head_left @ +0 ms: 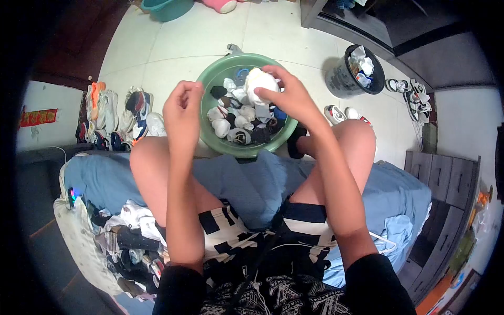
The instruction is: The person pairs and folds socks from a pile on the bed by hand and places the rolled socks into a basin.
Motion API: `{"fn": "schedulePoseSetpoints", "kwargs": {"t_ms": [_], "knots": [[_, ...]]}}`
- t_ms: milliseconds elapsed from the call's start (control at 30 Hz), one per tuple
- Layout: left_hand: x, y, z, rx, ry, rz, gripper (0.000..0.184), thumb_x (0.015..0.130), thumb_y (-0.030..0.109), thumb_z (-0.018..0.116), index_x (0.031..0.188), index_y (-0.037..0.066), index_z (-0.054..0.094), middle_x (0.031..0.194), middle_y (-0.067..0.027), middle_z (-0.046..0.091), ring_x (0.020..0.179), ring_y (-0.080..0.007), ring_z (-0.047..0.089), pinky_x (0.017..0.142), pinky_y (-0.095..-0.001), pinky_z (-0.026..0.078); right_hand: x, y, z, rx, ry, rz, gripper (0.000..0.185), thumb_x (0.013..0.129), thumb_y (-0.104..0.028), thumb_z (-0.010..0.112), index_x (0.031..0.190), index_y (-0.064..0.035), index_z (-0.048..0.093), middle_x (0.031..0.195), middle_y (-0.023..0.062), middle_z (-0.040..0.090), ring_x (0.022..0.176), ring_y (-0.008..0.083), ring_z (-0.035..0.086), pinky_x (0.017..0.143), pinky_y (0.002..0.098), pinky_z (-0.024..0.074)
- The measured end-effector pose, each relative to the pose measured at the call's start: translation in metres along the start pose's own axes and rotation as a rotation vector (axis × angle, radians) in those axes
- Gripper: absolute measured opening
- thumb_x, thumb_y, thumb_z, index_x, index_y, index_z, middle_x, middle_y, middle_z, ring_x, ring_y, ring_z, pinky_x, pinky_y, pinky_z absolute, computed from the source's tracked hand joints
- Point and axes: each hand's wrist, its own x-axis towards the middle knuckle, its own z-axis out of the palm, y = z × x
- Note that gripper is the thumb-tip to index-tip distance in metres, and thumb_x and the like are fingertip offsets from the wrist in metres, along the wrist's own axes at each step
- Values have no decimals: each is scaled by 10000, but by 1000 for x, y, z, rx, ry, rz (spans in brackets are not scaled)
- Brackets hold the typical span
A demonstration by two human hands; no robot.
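My right hand (286, 94) grips a white balled-up sock (261, 85) over the right half of a green basin (208, 137). Rolled socks (244, 122) in white, black and grey lie in the basin below it. Above the basin's left rim hangs my left hand (184, 102), its fingers curled in and nothing visible in them. A grey piece of cloth (234, 49) lies at the basin's far rim.
Rows of shoes (107, 113) stand at the left, more shoes (417, 102) at the right. A black bin (341, 81) holds crumpled waste. Clothes (131, 236) are heaped on the blue-covered bed (105, 176). A teal tub (168, 9) is at the back.
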Motion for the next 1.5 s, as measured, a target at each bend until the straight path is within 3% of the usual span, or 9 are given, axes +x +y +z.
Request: {"fn": "schedulePoseSetpoints", "kwargs": {"t_ms": [167,400,533,667,800,1067,1167,1267,1500], "knots": [[1,6,-11,-19,-3,-31,143,960,110,522,890,22,609,761,32,556,681,-26,434,598,-191,345,31,95,53,-363,52,-108,593,692,-218,768,1211,-25,556,1152,250,595,1083,392,573,965,413,446],[-6,-4,5,6,-132,-117,138,947,176,566,904,56,618,686,29,483,647,-54,439,561,-232,363,61,184,129,-540,-120,-70,502,724,-240,747,1165,-45,609,1146,172,633,1067,385,559,984,443,402],[-23,-10,24,272,-302,-29,179,939,215,571,968,42,606,775,-156,618,686,-251,623,630,-350,471,76,237,153,-607,-107,-437,495,746,-234,680,1192,-48,570,1182,143,598,1086,373,548,966,441,426],[-29,-22,36,340,-445,-79,211,915,250,573,974,47,562,812,-208,624,753,-394,635,663,-466,496,99,267,184,-792,-232,-260,551,671,-95,747,1182,-35,548,1183,179,536,1098,378,508,951,444,439],[-21,-20,39,459,-504,-134,227,909,254,569,958,34,539,824,-225,614,772,-399,637,696,-480,501,115,319,200,-771,-224,-220,333,734,-98,679,1047,-24,591,1092,188,557,1035,385,543,892,464,465],[-22,-23,25,269,-239,-16,205,878,201,596,957,23,531,853,-198,613,781,-386,623,698,-474,503,116,294,199,-783,-355,-159,546,675,-118,779,1164,-40,549,1196,188,491,1135,395,479,969,450,432],[-35,-19,1,379,-178,-72,189,872,163,601,993,29,546,866,-171,616,811,-366,622,736,-458,497,108,289,195,-790,-282,-222,543,772,-216,748,1227,-49,504,1200,203,492,1139,411,479,954,467,428],[-99,-27,-19,407,85,79,168,868,124,603,1007,36,568,877,-149,614,852,-347,616,771,-452,489,105,291,188,-790,-251,-276,516,821,-264,698,1242,-44,496,1177,221,499,1113,421,490,939,483,423],[-191,-12,-63,261,41,186,126,886,94,588,996,33,598,909,-140,622,873,-331,615,790,-434,483,117,253,163,-818,-208,-391,374,923,-317,606,1095,16,600,1082,235,550,942,408,567,835,465,460]]}}
